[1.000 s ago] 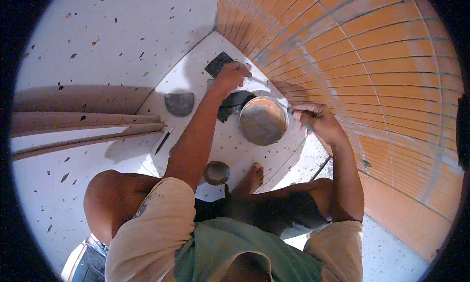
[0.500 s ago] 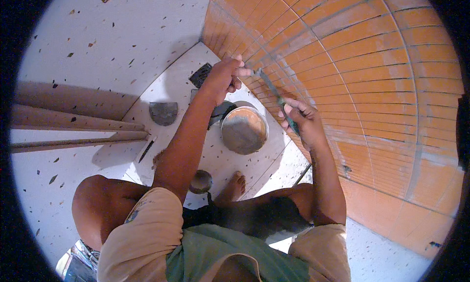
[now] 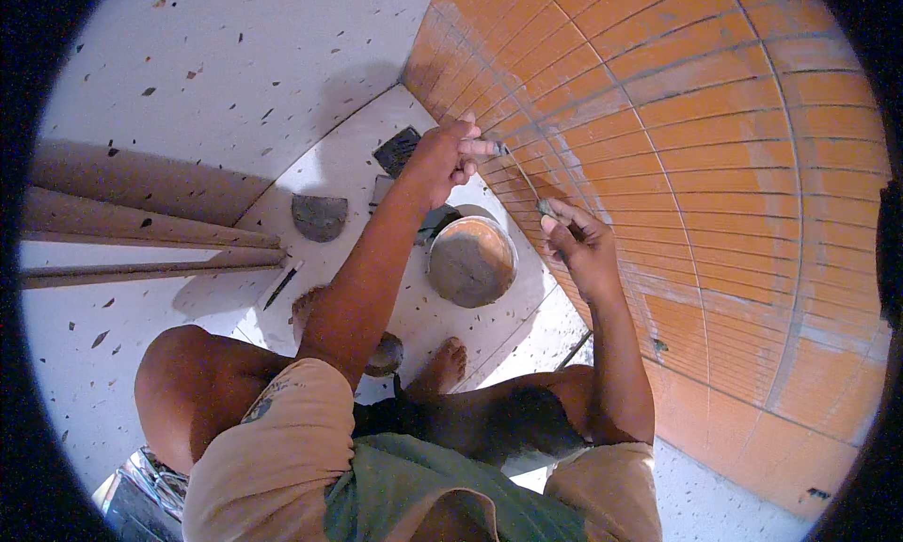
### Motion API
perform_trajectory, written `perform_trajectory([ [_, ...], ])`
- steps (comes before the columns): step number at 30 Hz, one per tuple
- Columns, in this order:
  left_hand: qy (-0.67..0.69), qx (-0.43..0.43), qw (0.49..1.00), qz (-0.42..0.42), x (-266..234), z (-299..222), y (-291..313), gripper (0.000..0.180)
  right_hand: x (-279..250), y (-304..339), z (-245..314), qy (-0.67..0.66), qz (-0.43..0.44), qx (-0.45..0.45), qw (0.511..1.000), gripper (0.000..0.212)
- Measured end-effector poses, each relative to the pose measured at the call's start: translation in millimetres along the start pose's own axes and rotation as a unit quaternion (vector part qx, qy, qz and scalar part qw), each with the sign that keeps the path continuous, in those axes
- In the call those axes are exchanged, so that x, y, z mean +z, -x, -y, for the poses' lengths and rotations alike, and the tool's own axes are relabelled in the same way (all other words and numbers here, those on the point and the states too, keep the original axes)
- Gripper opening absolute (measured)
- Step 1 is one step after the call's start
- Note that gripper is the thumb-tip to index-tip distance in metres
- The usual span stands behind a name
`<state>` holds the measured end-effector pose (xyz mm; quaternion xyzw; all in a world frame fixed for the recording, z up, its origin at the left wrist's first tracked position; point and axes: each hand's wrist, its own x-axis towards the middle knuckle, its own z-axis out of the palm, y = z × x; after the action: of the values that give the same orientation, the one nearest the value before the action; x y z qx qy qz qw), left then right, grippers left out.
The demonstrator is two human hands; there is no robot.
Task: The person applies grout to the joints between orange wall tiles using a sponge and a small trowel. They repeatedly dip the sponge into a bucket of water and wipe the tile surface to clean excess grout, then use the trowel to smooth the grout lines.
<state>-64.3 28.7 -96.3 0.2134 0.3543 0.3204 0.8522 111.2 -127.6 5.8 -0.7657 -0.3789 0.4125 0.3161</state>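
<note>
My right hand [image 3: 583, 250] pinches a small narrow spatula [image 3: 526, 178], its thin blade seen almost edge-on and pointing up-left. At the blade's tip is my left hand [image 3: 444, 168], one finger stretched out and smeared with grey paste, the other fingers loosely bent. It grips nothing. Both hands are close to an orange tiled wall [image 3: 649, 180] with narrow grooves and grey smears along some joints. Below them, a round bucket [image 3: 486, 231] holds grey paste. Most of the spatula's handle is hidden in my right hand.
On the speckled floor lie a dark square piece [image 3: 396, 151], a grey half-round piece [image 3: 320, 217] and a black pen-like stick [image 3: 280, 288]. A small round bowl [image 3: 385, 355] sits by my foot. Brown pipe-like bars [image 3: 150, 250] run along the left.
The spatula has turned from showing its flat blade to nearly edge-on. My right hand has shifted slightly, and my left hand has moved a little right and down in the picture.
</note>
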Motion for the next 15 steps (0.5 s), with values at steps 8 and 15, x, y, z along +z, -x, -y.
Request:
perform_trajectory([
  [8,0.084,-0.067,0.994,0.009,-19.0,0.6,-14.1,0.025,1.6,-10.5,-14.6,0.142,-0.015,-0.11,0.984,0.032],
  [15,0.298,0.114,0.936,-0.151,-99.3,38.5,-104.9,0.02,3.2,4.9,6.9,0.142,0.018,-0.01,0.99,0.028],
])
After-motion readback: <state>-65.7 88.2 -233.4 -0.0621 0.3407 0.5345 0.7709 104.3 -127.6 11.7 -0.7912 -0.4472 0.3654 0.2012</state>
